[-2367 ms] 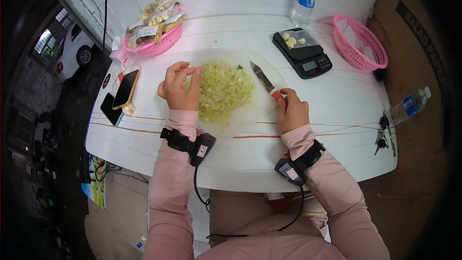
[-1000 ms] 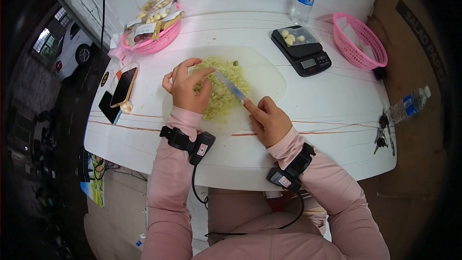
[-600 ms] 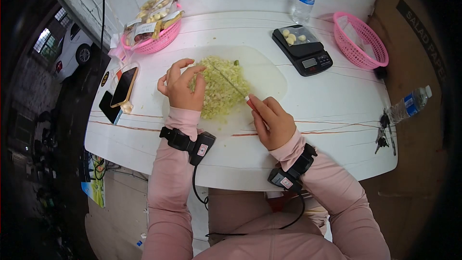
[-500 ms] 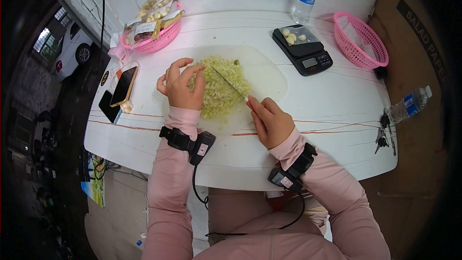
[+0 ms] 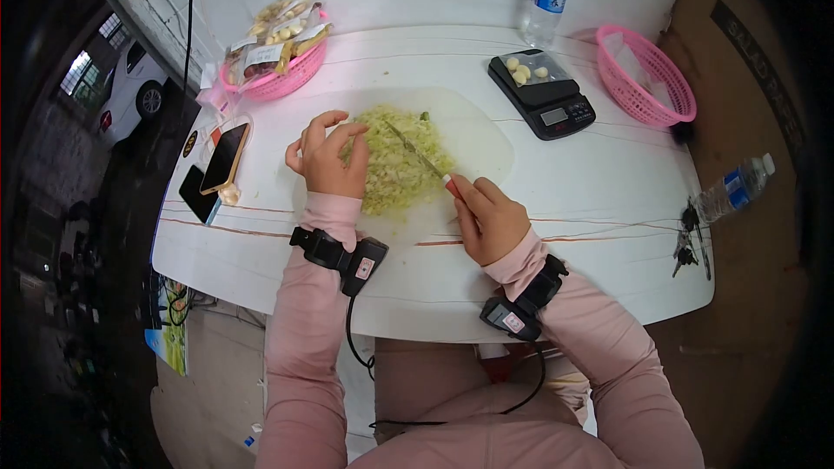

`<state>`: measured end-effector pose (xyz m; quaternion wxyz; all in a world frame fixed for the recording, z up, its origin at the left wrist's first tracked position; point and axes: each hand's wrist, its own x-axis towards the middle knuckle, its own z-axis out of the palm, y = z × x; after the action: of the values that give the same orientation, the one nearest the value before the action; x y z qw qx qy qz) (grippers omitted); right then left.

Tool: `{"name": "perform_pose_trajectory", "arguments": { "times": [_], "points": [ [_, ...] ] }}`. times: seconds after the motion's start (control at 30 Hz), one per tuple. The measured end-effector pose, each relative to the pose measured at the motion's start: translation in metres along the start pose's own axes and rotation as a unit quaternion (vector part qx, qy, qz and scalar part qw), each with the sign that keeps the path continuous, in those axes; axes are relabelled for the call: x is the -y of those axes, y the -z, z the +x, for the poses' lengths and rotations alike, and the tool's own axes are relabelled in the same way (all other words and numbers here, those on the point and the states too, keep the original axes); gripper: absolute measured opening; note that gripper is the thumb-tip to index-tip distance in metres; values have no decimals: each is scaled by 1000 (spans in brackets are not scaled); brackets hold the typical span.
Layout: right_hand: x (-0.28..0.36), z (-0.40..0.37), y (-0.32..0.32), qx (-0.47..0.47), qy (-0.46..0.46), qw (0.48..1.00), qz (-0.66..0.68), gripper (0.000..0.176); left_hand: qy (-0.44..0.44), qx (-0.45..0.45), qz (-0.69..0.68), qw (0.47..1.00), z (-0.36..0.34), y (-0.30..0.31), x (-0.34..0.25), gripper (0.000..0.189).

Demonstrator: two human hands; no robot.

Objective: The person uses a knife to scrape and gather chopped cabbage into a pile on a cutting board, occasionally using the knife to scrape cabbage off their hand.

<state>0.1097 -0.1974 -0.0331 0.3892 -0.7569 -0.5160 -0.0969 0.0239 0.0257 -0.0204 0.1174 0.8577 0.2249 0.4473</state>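
A wide heap of finely chopped pale green vegetable [image 5: 395, 169] lies on a translucent cutting board [image 5: 482, 135]. My right hand [image 5: 493, 219] is closed round the red handle of a knife [image 5: 419, 155], whose blade slants up and left across the heap. Bits of vegetable seem to cling to the blade. At the heap's left edge is my left hand [image 5: 330, 156], its fingers bent and apart, with nothing visible in them. Its fingertips stay a little short of the blade's tip. A slightly bigger green piece [image 5: 425, 116] shows at the heap's far edge.
Packed goods fill a pink basket [image 5: 295, 76] at the back left, near two phones [image 5: 224, 159]. Behind the board on the right are a black scale [image 5: 556, 108] with bagged garlic cloves, a water bottle [image 5: 546, 7] and another pink basket [image 5: 608, 69]. Keys [image 5: 685, 252] and a second bottle [image 5: 737, 188] lie far right.
The knife blade has rolled a little, so more of its flat side shows. Both hands keep nearly the same place. The whole view has shifted slightly.
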Motion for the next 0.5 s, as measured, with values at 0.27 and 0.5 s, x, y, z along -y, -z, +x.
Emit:
{"name": "perform_pose_trajectory", "arguments": {
  "times": [0.27,0.5],
  "points": [
    [0,-1,-2,27,0,999,20,34,-9,-7,0,1000,1,3,-3,12],
    [4,1,3,-21,-11,998,54,32,1,-4,3,1000,1,2,-3,12]
  ]
}}
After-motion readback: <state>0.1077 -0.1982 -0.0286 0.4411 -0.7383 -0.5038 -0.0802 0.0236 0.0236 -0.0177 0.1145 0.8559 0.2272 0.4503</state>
